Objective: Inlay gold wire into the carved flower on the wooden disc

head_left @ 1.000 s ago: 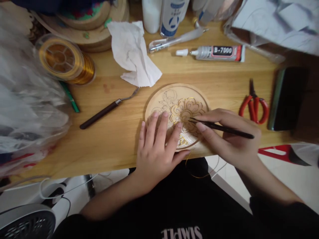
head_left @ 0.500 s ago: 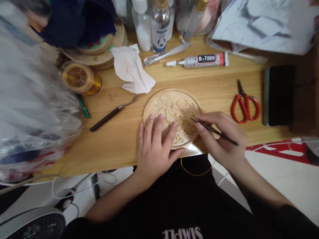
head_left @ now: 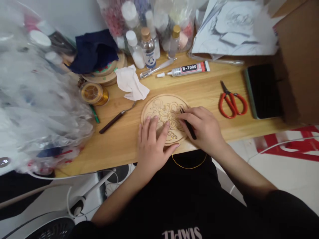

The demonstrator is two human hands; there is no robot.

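Observation:
A round wooden board (head_left: 159, 101) lies at the front edge of the table, with a drawn flower pattern partly outlined in gold wire. My left hand (head_left: 154, 146) rests on its lower left with fingers spread, holding nothing. In my right hand (head_left: 205, 127) a pair of dark tweezers (head_left: 191, 130) is gripped at the board's right side, its tips near the flower. Whether the tips pinch wire is too small to tell. A loose loop of gold wire (head_left: 188, 168) hangs below the table edge, in front of my black shirt.
Around the board are a dark-handled spatula tool (head_left: 112, 122), a spool of gold wire (head_left: 94, 94), a crumpled tissue (head_left: 131, 82), a glue tube (head_left: 190, 68), red-handled scissors (head_left: 233, 103) and a phone (head_left: 264, 91). Small bottles (head_left: 149, 51) stand behind. Plastic bags (head_left: 45, 106) crowd the left.
The view has shifted, showing more of the table's back. My right hand has turned, so the tweezers stand steeper and their tips sit higher on the board. My left hand stays spread.

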